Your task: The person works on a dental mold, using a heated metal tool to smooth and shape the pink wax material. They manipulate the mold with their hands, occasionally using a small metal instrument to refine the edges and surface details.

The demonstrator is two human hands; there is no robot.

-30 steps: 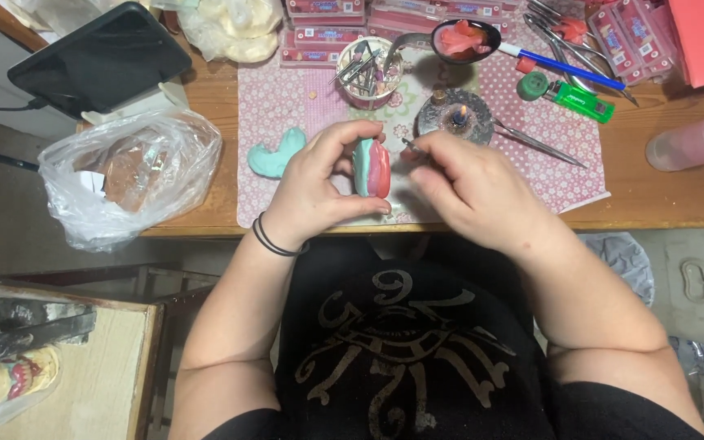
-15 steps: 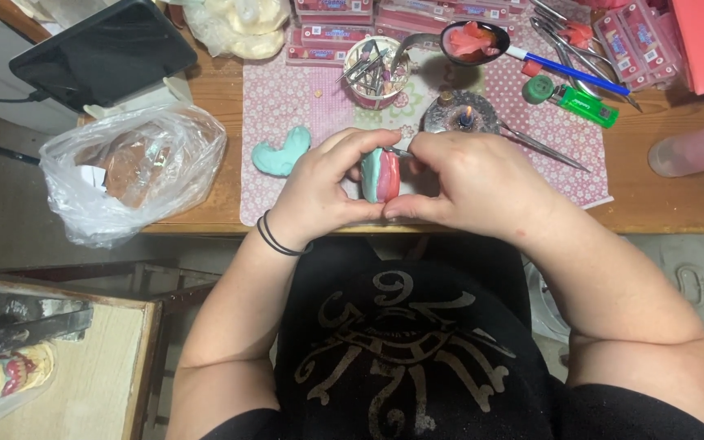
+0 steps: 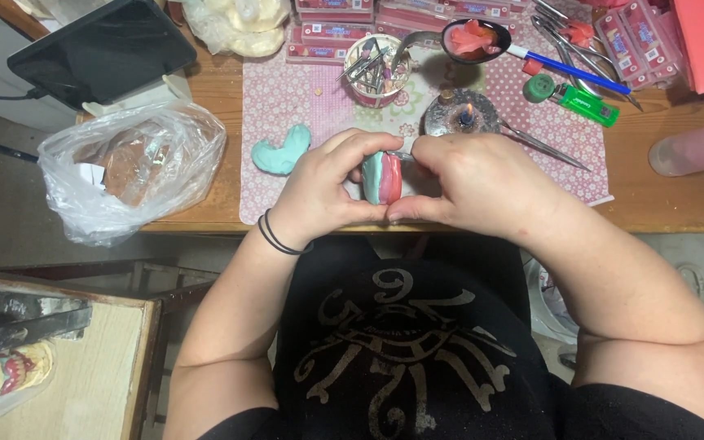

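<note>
Over the table's near edge, the left hand (image 3: 327, 191) and right hand (image 3: 482, 183) press together around a small teal-and-pink cast (image 3: 382, 177), held upright between fingertips. It looks light, rigid and brittle; gripping the flat sides seems safest, clear of the small lit burner (image 3: 462, 116).

Plastic bag (image 3: 128, 175) left of mat (image 3: 287, 106), burner (image 3: 459, 116) behind hands
</note>
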